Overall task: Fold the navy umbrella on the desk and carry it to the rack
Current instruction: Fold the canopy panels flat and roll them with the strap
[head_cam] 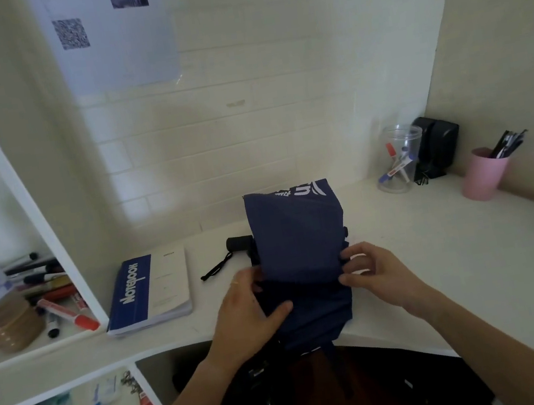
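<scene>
So the navy umbrella (297, 232) is collapsed but not yet tidy: it lies on the white desk (438, 246) in front of me, its near end hanging a little over the curved front edge. My left hand (247, 312) lies over the lower left of the canopy, thumb pressed onto the cloth and fingers curled round the side, so it is closed on the bundle. My right hand (369, 273) pinches the right edge of one panel between fingertips and thumb, drawing it flat. The far flap with white lettering stands up loosely, and the black handle (240, 243) with its wrist cord pokes out on the left, just beside the blue notebook (148, 289). By my reckoning I am midway through the folding: the pleats want smoothing and wrapping, and I cannot see any strap fastened. Carrying it is all to come; no rack is in sight.
</scene>
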Motion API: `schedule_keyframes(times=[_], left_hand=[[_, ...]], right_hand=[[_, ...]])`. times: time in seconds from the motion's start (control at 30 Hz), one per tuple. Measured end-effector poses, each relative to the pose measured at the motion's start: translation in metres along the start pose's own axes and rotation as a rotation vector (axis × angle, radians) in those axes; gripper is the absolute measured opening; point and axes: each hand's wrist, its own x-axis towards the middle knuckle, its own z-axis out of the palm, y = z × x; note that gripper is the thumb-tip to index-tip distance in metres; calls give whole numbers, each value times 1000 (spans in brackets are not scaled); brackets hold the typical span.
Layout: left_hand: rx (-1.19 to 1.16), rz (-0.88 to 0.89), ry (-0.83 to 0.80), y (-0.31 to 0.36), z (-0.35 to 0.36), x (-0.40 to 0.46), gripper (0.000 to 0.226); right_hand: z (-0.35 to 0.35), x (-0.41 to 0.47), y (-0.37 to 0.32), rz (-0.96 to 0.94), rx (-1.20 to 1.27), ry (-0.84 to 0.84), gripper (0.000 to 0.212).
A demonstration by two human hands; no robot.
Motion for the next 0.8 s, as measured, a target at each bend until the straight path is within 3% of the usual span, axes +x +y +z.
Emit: schedule_keyframes(times=[0.07,0.13,0.2,0.33,0.43,0.53,0.7,0.8], left_hand=[[-184,-174,110,11,-5,13,73],[-252,-275,24,18,-9,26,73],[-244,-294,-111,20,-9,32,53],[-348,-223,-102,21,-10,22,10],[-492,-270,-166,32,-12,7,15],[-454,-304,-199,36,-9,-1,16],[-397,-344,-246,33,-8,-2,20],[-420,-375,-263,30,-8,-1,26]], right_hand=[[2,-1,2,38,27,-20,47],[3,-1,3,42,22,-19,50],[4,-3,0,48,9,-16,44],[3,-8,-5,57,-3,-7,26],[7,-11,-8,123,4,-9,36],[15,-13,-19,203,81,-55,43],[26,-7,-20,185,164,83,25],[22,-10,-14,191,238,141,24]])
